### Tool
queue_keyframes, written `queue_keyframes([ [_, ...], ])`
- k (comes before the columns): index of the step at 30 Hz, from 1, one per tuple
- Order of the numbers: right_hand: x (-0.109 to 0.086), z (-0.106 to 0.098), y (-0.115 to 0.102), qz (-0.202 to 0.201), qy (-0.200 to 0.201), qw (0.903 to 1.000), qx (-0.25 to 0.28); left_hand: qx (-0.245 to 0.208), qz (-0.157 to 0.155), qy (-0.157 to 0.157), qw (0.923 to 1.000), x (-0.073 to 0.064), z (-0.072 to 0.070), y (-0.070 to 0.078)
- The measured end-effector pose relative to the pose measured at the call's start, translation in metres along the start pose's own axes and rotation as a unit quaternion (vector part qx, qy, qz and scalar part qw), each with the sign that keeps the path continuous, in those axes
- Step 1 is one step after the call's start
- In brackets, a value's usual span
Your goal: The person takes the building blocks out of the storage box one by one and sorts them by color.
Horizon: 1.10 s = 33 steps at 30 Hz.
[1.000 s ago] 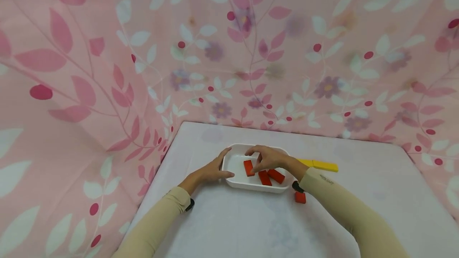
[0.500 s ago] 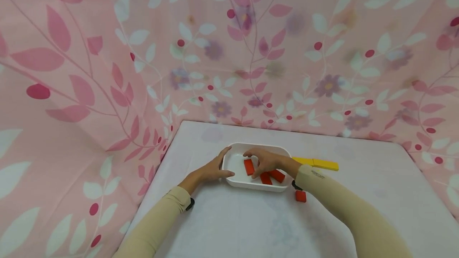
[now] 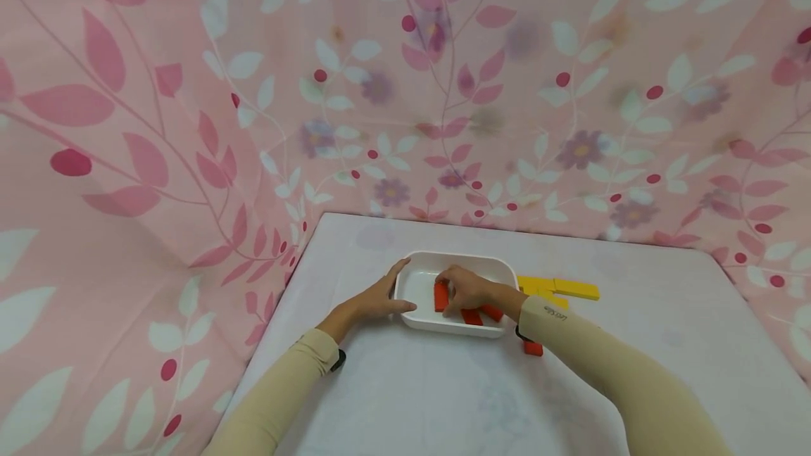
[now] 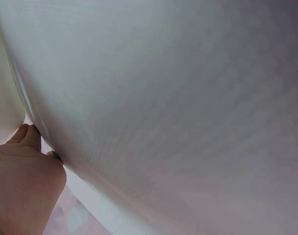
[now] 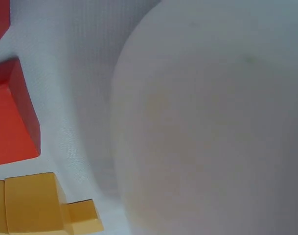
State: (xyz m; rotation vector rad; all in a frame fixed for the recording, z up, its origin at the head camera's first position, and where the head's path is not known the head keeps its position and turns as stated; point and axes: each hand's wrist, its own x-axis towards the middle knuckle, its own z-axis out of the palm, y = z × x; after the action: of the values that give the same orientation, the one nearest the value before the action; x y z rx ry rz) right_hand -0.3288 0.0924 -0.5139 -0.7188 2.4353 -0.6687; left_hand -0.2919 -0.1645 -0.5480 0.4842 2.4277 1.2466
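Note:
A white rectangular tray [image 3: 453, 330] with raised sides stands on the table, with several red blocks inside. My left hand [image 3: 370, 301] rests against the tray's left end, thumb and fingers fairly straight and spread along its rim. In the left wrist view, the left hand's fingertips [image 4: 32, 131] are right at an edge. Reaching in from the right, my right hand [image 3: 469, 290] pinches a red block [image 3: 440, 298] between thumb and fingers near the tray's middle. Two other red blocks, one a red block [image 3: 472, 317], lie partly hidden under that hand.
Several yellow blocks [image 3: 576, 290] lie just right of the tray, partly behind the right wrist. Another red block [image 3: 533, 348] lies on the white table cover [image 3: 405, 400] below that wrist. A pink floral cloth [image 3: 393, 90] hangs behind and to the left.
My right hand has lowered slightly and its fingers have closed in on the red block, which stands a little straighter. More yellow shows beside the wrist. The left hand stays put.

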Motion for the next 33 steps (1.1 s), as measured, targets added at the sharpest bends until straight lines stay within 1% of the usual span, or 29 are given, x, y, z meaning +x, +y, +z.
queue_keyframes([
  [5, 0.002, 0.002, 0.001, -0.019, -0.001, 0.9993, -0.032, -0.007, 0.007, -0.002, 0.9999, 0.0, 0.0, 0.0],
  [9, 0.001, 0.003, 0.001, -0.025, 0.001, 0.9991, -0.034, -0.006, 0.006, -0.003, 1.0, -0.001, 0.001, -0.001],
  [14, -0.002, 0.001, -0.001, -0.026, 0.018, 0.9993, -0.018, -0.006, 0.008, 0.001, 0.9999, 0.0, 0.0, -0.002],
  [19, -0.005, 0.001, -0.001, -0.041, 0.038, 0.9984, -0.007, 0.001, 0.005, 0.002, 1.0, 0.0, 0.0, -0.002],
  [23, -0.007, 0.001, 0.0, -0.039, 0.05, 0.998, 0.0, 0.005, 0.002, 0.004, 1.0, 0.0, 0.001, -0.001],
  [26, -0.009, 0.0, 0.0, -0.04, 0.06, 0.9974, 0.007, 0.002, 0.0, 0.004, 1.0, 0.0, 0.002, -0.002],
  [30, -0.012, -0.002, -0.001, -0.051, 0.075, 0.9958, 0.012, 0.0, -0.001, 0.006, 1.0, 0.001, 0.002, -0.003],
  [33, -0.016, -0.003, -0.004, -0.05, 0.086, 0.9949, 0.018, -0.001, -0.003, 0.007, 1.0, 0.001, 0.002, -0.005],
])
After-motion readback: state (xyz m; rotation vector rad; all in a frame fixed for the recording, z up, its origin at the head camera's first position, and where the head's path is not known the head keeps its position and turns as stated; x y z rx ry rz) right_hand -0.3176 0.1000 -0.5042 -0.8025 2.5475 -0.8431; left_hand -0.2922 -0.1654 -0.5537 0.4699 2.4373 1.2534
